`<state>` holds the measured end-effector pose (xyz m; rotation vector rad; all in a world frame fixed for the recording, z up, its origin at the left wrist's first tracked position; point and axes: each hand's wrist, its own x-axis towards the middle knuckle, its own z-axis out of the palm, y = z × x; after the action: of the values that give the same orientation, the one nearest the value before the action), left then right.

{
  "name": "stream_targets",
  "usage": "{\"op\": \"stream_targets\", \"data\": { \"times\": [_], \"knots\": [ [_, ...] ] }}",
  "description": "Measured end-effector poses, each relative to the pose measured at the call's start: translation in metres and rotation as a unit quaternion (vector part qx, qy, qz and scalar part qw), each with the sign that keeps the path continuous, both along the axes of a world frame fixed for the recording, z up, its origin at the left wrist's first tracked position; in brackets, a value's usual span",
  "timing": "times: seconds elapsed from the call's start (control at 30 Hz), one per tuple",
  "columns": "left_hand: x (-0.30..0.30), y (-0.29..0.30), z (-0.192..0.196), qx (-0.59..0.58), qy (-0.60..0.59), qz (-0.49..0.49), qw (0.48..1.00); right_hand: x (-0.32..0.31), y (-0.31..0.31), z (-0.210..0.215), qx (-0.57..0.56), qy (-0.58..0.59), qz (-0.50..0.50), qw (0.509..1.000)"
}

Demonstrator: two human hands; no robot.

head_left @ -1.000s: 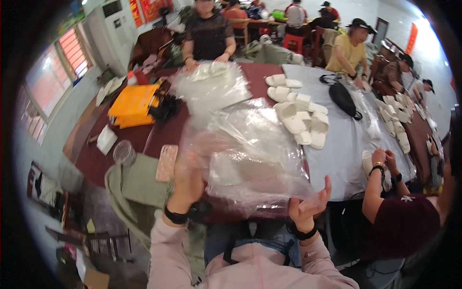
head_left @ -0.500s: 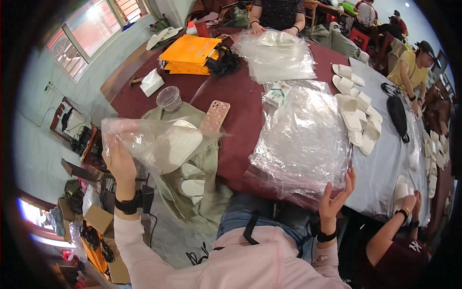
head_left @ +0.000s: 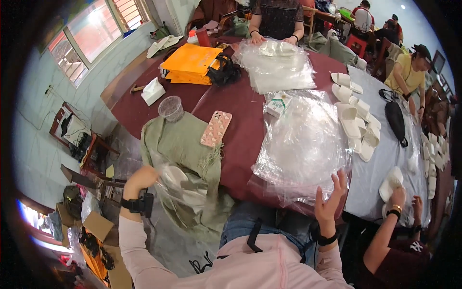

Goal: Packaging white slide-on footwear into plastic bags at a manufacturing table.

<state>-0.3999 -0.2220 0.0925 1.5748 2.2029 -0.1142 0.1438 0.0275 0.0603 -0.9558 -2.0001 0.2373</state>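
My left hand [head_left: 143, 177] is bent down at the mouth of a green woven sack [head_left: 168, 130] on the table's left edge. It is closed at the near end of a clear plastic bag [head_left: 174, 177] with a white slipper inside; motion blurs the bag, and my fingertips are hidden. More bagged white slippers [head_left: 195, 195] show in the sack. My right hand [head_left: 331, 202] is open, palm up and fingers apart, just beside the near right corner of a stack of clear plastic bags [head_left: 303, 144]. It holds nothing.
A phone in a pink case [head_left: 216, 128] and a round clear tub [head_left: 171, 109] lie by the sack. A small box [head_left: 278, 105] sits on the bag stack. Loose white slippers [head_left: 351, 120] line its right side. Co-workers' hands [head_left: 397, 196] work at the right and across the table.
My left hand has come down and toward me from above the table, taking the bagged slipper to the sack's mouth. My right hand stays nearly in place with its fingers spread wider.
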Motion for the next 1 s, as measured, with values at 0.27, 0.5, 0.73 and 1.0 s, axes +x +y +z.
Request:
{"op": "stream_targets", "data": {
  "times": [0.27,0.5,0.73,1.0],
  "knots": [
    [0.033,0.060,-0.099,0.134,-0.339,0.364,0.857,-0.014,0.016,0.005,0.012,-0.117,-0.087,0.989],
    [0.011,0.026,-0.186,0.181,-0.346,0.392,0.833,-0.026,0.010,-0.006,-0.006,-0.199,-0.033,0.979],
    [0.078,0.105,-0.065,0.014,-0.152,0.223,0.963,-0.013,0.011,-0.030,-0.036,-0.215,-0.045,0.975],
    [0.063,0.231,-0.093,0.373,-0.131,0.092,0.914,-0.014,0.002,-0.020,-0.060,-0.194,-0.028,0.979]
  ]
}}
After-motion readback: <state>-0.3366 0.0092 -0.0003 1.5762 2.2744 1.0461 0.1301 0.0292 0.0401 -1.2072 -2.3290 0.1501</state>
